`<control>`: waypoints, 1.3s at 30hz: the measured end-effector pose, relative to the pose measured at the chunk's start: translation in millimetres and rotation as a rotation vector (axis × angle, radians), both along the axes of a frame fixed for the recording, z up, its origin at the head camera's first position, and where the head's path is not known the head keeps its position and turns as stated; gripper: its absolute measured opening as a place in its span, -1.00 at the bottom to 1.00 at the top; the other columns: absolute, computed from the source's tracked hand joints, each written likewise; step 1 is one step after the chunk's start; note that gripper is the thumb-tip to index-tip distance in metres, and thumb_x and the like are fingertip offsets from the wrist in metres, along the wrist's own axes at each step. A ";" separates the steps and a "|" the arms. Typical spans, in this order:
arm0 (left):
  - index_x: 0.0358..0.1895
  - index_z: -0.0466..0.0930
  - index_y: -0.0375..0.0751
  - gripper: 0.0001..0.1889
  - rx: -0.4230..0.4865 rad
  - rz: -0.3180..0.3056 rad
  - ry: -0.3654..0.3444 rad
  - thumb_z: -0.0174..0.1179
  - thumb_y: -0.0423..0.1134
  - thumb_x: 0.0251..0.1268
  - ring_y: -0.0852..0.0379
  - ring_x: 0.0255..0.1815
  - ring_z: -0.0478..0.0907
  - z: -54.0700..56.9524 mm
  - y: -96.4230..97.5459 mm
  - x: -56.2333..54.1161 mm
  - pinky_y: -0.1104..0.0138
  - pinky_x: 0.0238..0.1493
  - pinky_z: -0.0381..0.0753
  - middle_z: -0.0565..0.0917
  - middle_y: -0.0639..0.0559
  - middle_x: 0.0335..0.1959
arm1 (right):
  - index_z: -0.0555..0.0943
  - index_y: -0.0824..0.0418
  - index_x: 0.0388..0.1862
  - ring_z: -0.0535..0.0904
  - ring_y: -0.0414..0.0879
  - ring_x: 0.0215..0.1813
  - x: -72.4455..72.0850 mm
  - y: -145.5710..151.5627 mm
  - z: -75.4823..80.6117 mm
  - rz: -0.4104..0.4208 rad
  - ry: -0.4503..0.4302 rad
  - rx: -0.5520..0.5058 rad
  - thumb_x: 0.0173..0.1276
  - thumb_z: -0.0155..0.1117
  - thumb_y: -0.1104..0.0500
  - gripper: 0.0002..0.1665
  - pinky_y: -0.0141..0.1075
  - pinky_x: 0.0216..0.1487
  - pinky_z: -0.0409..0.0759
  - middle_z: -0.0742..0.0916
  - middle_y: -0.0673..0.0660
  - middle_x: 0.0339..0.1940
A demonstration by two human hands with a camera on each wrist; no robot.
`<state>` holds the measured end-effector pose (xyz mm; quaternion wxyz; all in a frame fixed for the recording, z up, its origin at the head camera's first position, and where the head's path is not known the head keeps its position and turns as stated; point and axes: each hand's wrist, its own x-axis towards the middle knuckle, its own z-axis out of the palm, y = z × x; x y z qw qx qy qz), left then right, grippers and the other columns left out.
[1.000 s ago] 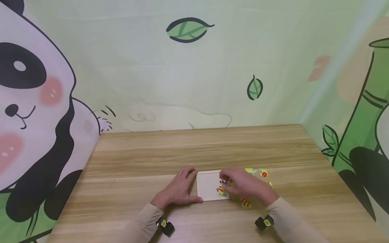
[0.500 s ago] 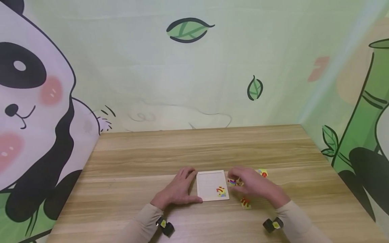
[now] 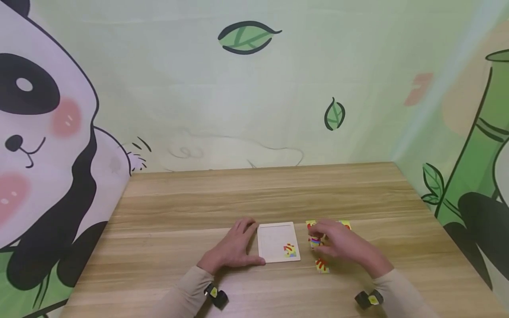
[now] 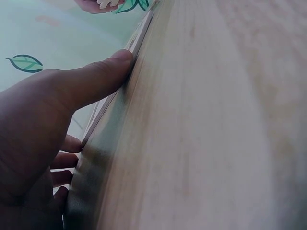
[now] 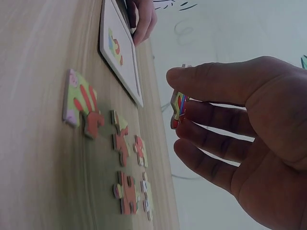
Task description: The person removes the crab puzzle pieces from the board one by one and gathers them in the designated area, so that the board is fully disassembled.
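My left hand (image 3: 234, 245) rests at the left side of a square, pale puzzle tray (image 3: 274, 238), the thumb at its near left corner and the fingers at its far left corner. One yellow-and-red puzzle piece (image 3: 290, 250) lies in the tray's near right corner. To the right of the tray, my right hand (image 3: 342, 240) pinches a colourful puzzle piece (image 5: 180, 103) between thumb and fingertips, raised above the tabletop in the right wrist view. Below that hand lies a loose piece with red stripes (image 3: 321, 266).
Several more loose puzzle pieces (image 5: 127, 191) lie on the wooden table (image 3: 191, 198) around and under the right hand, partly hidden by it in the head view. A wall cloth (image 3: 179, 88) with a panda and leaves rises behind the table.
My right hand has drawn back rightward from over the tray with the puzzle piece in its grip, uncovering the tray's right edge. My left hand has stayed in place.
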<state>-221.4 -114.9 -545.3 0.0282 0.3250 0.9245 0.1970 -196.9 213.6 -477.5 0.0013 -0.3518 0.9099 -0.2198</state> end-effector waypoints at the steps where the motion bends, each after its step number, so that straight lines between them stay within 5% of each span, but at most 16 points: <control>1: 0.45 0.20 -0.30 0.11 0.001 0.000 0.001 0.30 0.42 -0.05 -0.10 0.42 0.16 0.3 0.1 0.0 0.06 0.46 0.22 0.24 -0.15 0.39 | 0.65 0.18 -0.16 0.60 -0.18 -0.19 0.7 1.3 0.0 -0.001 0.001 0.002 0.12 0.50 0.18 -0.70 -0.25 -0.13 0.63 0.68 -0.07 -0.29; 17: 0.45 0.20 -0.32 0.12 0.000 -0.017 0.021 0.30 0.43 -0.06 -0.11 0.41 0.16 -0.7 0.7 -1.9 0.06 0.45 0.23 0.24 -0.17 0.38 | 0.70 0.14 -0.11 0.56 -0.14 -0.09 13.3 25.7 -4.8 -0.035 -0.008 0.083 0.10 0.49 0.19 -0.67 -0.16 -0.04 0.61 0.69 -0.05 -0.15; 39: 0.46 0.19 -0.29 0.12 0.009 -0.005 -0.005 0.28 0.44 -0.05 -0.11 0.42 0.16 -1.4 -2.4 -0.2 0.05 0.45 0.23 0.23 -0.16 0.40 | 0.73 0.15 -0.11 0.45 -0.26 -0.24 24.8 50.0 -15.9 0.003 -0.011 0.055 0.07 0.52 0.20 -0.66 -0.36 -0.25 0.52 0.62 -0.09 -0.24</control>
